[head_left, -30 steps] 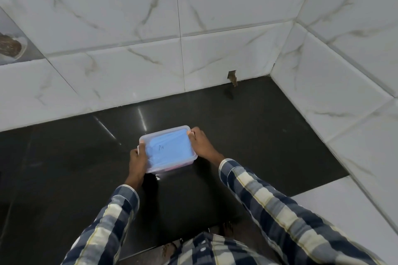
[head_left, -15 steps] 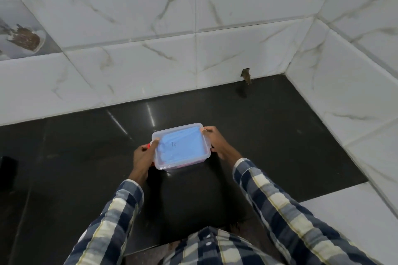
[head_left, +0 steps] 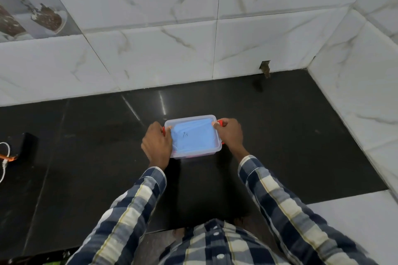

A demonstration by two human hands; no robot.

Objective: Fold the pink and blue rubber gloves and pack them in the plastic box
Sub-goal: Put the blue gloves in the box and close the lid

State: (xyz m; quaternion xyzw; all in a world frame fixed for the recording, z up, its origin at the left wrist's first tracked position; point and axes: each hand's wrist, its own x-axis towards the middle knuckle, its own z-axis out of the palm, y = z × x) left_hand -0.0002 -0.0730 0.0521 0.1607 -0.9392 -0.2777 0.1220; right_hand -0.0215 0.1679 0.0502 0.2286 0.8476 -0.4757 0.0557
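Observation:
A clear plastic box with its lid on rests on the dark counter. Through the lid the folded blue glove shows on top; a thin strip of pink glove shows along the box's near wall. My left hand grips the box's left end over a red clip. My right hand grips the right end over the other red clip. Both thumbs press on the lid's edges.
White marble-patterned tiled walls close the counter at the back and on the right. A chipped spot marks the back wall's base. At the far left lie a dark block and a white cable with an orange piece.
The view has shifted so the box sits more to the right in the picture. Both hands have slid onto the box's ends, and the red clips now show under the fingers.

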